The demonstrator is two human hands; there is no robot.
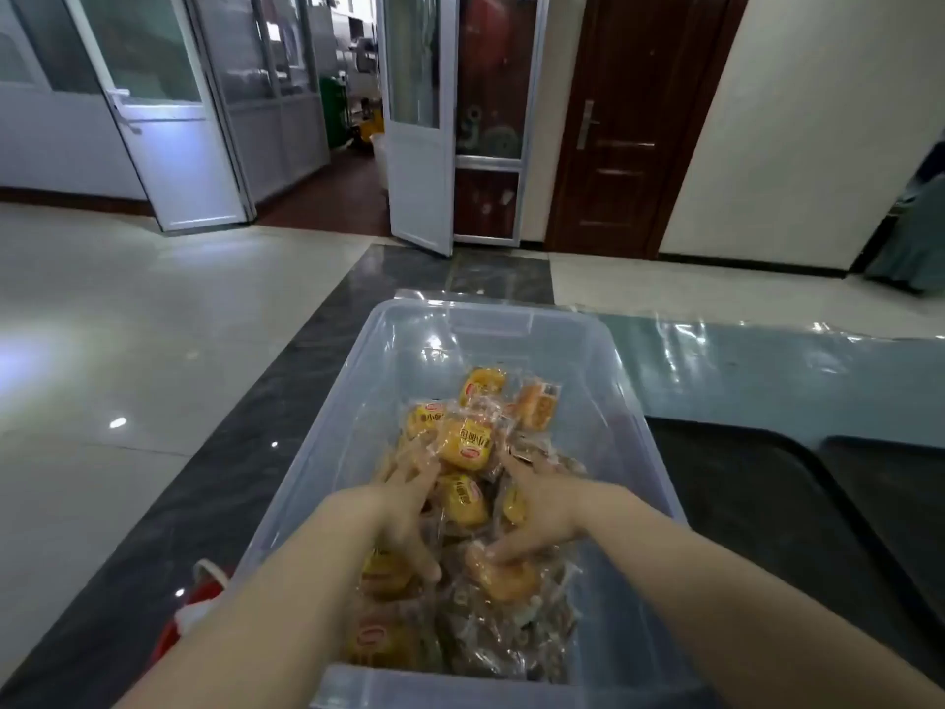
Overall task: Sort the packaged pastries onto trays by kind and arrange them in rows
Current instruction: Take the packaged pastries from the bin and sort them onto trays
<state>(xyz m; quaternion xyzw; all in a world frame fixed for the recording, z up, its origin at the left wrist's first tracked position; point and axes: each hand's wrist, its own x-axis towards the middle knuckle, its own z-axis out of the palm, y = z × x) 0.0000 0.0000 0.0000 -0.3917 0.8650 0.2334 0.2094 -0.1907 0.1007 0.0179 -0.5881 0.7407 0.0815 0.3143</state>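
A clear plastic bin (629,401) stands in front of me and holds a heap of packaged pastries (468,442), yellow cakes in clear wrappers with red-and-yellow labels. Both my hands are down inside the bin, among the packs. My left hand (404,514) lies on the left side of the heap, fingers spread and dug into the wrappers. My right hand (537,509) lies on the right side, its thumb pressing an orange-brown pastry pack (503,575). Whether either hand holds a pack is hidden by the wrappers.
Two dark trays (757,498) (890,483) lie to the right of the bin on a table under a clear plastic sheet (767,371). A red and white bag (197,606) sits low at the left. Tiled floor, glass doors and a brown door lie beyond.
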